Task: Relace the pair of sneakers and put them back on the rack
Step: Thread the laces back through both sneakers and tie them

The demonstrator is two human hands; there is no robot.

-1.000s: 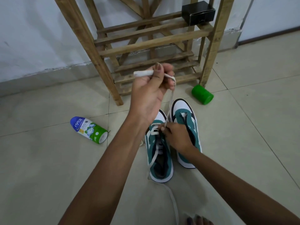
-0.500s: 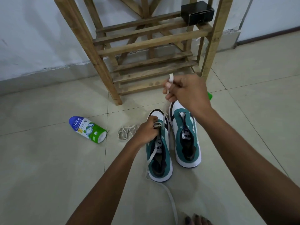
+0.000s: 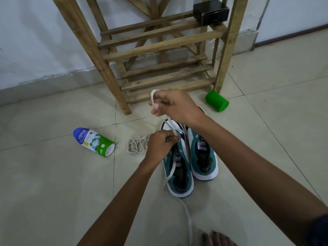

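Two sneakers (image 3: 191, 157) on floor; right hand (image 3: 174, 105) grips one white lace (image 3: 170, 125) above them; left hand (image 3: 160, 145) pinches it at left sneaker's eyelets.

Right hand (image 3: 174, 105): a second ago it was low on the left sneaker (image 3: 177, 162), pinching at the eyelets; now it is raised above the toes, its fingers curled round the white lace (image 3: 168, 125).
Left hand (image 3: 160, 147): a second ago it was up in front of the rack holding the lace end; now it is down at the left sneaker's front eyelets, pinching the lace there.
Lace: the raised end has passed from left hand to right, and its tip now loops over the right fingers.
Loose second lace (image 3: 136, 145): hidden behind the left arm a second ago, now in view on the floor.
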